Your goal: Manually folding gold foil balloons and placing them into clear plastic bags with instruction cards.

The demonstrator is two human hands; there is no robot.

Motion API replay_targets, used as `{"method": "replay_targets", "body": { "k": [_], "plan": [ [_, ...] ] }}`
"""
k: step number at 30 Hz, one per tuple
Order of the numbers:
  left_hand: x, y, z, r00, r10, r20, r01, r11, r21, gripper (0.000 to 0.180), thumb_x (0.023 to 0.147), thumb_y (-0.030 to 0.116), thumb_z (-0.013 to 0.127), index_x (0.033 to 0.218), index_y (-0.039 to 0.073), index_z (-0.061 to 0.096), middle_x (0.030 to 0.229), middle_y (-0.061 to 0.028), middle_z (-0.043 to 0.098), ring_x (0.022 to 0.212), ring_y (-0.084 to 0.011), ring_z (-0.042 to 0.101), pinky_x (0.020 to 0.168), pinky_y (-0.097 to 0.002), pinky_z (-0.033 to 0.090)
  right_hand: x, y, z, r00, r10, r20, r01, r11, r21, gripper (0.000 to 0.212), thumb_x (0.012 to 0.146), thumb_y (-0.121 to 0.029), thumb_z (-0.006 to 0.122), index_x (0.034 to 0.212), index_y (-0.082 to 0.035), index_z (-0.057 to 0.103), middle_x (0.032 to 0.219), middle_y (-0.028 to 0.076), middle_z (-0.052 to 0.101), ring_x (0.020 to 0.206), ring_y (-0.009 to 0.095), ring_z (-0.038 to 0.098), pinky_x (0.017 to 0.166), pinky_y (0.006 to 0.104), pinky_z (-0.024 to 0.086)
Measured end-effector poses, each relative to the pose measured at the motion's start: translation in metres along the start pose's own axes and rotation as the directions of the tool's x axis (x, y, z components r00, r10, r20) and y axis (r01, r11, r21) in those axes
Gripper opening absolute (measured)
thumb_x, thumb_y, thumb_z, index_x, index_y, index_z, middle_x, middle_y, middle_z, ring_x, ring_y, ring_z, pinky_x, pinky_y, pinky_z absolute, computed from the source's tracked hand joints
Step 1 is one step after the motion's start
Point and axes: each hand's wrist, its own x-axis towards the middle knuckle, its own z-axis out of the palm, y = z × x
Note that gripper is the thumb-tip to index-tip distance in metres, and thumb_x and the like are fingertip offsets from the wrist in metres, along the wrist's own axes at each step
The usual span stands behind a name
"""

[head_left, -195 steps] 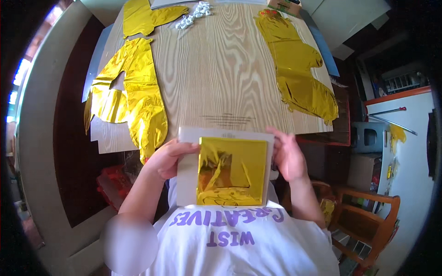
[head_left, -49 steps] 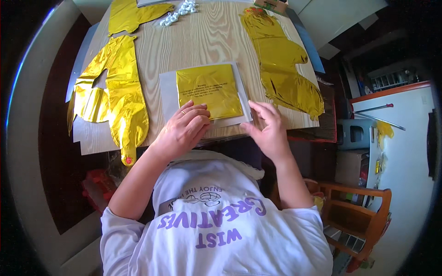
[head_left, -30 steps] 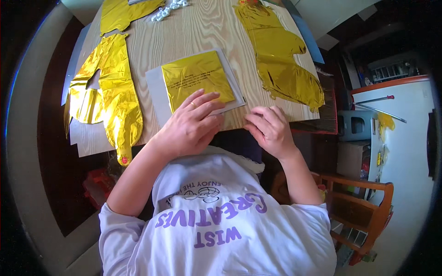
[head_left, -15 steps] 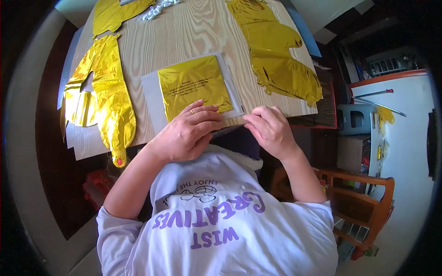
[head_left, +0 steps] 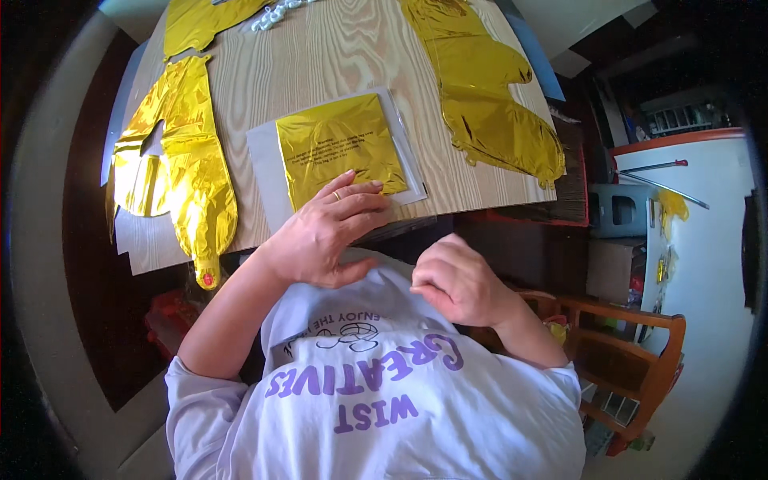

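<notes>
A clear plastic bag (head_left: pixel 267 168) with a folded gold foil balloon (head_left: pixel 332 140) inside lies near the table's front edge. Across its lower edge rests my left hand (head_left: pixel 324 232), open, fingers stretched out flat on the bag and thumb apart. My right hand (head_left: pixel 460 284) is off the table, in front of my shirt, fingers curled closed. Whether something small is in it is hidden. On the left of the table lies a flat gold foil balloon (head_left: pixel 188 160), its end hanging over the front edge. Another flat gold foil balloon (head_left: pixel 484 96) lies at the right.
More gold foil (head_left: pixel 200 28) lies at the far left of the wood-grain table (head_left: pixel 336 56), next to a bunch of white curled pieces (head_left: pixel 276 14). To the right stand a wooden chair (head_left: pixel 620 360) and a grey-blue plastic stool (head_left: pixel 612 210).
My right hand has left the bag's lower right corner and moved down toward my body, fingers still curled. My left thumb has spread down, away from the bag.
</notes>
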Motion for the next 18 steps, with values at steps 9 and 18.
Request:
{"method": "replay_targets", "body": {
  "k": [9, 18],
  "plan": [
    [0.003, 0.000, -0.002, 1.000, 0.008, 0.013, -0.009, 0.995, 0.095, 0.049, 0.076, 0.025, 0.078, 0.119, 0.006, 0.066, 0.134, -0.0121, 0.061, 0.135, -0.0335, 0.051, 0.119, -0.0609, 0.027, 0.021, 0.044, -0.014, 0.996, -0.032, -0.085, -0.018, 0.846, -0.533, 0.020, 0.078, -0.009, 0.075, 0.093, -0.007, 0.062, 0.092, 0.006, 0.057, 0.088, 0.027, 0.058, 0.086, 0.0409, 0.044],
    [0.001, -0.002, -0.004, 1.000, 0.012, 0.013, -0.012, 1.000, 0.024, 0.046, 0.076, 0.023, 0.075, 0.117, 0.005, 0.067, 0.132, -0.0126, 0.062, 0.135, -0.0343, 0.052, 0.120, -0.0613, 0.025, 0.021, 0.047, -0.007, 0.997, -0.072, -0.040, 0.039, 0.842, -0.538, 0.012, 0.081, -0.006, 0.069, 0.082, -0.006, 0.057, 0.082, 0.008, 0.054, 0.083, 0.028, 0.057, 0.082, 0.0410, 0.044]
  ]
}}
